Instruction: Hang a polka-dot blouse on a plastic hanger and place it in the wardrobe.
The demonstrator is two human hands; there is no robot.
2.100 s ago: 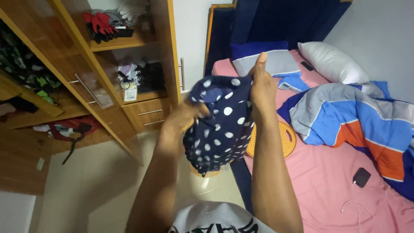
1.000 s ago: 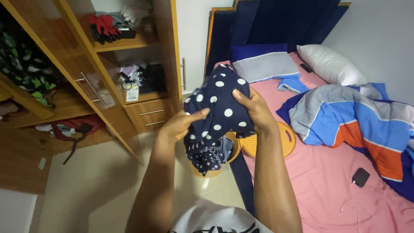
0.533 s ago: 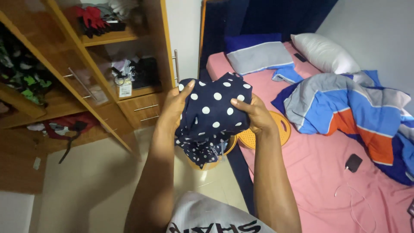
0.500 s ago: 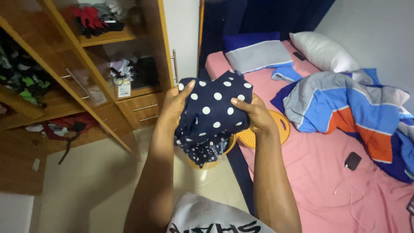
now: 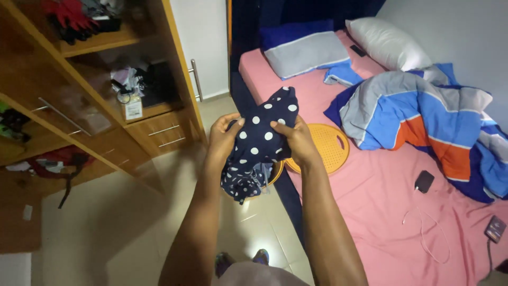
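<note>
Both hands hold a navy blue garment with white polka dots [image 5: 259, 140] bunched in front of me, above the floor beside the bed. My left hand [image 5: 223, 139] grips its left side. On the right side, my right hand [image 5: 294, 140] pinches the cloth. The lower part of the garment hangs down over an orange-yellow basket [image 5: 276, 172] standing on the floor against the bed's side.
An orange-yellow perforated lid [image 5: 327, 147] lies on the pink bed sheet [image 5: 381, 212]. On the bed are a striped blue, grey and orange duvet [image 5: 423, 116], pillows [image 5: 386, 45], a dark phone [image 5: 424, 181] and a white cable [image 5: 423, 233]. An open wooden wardrobe [image 5: 90, 90] with shelves and drawers stands on the left.
The view has tilted downward and my hands have lowered and drawn closer together, bunching the polka-dot garment tighter. Both hands keep their hold on it.
</note>
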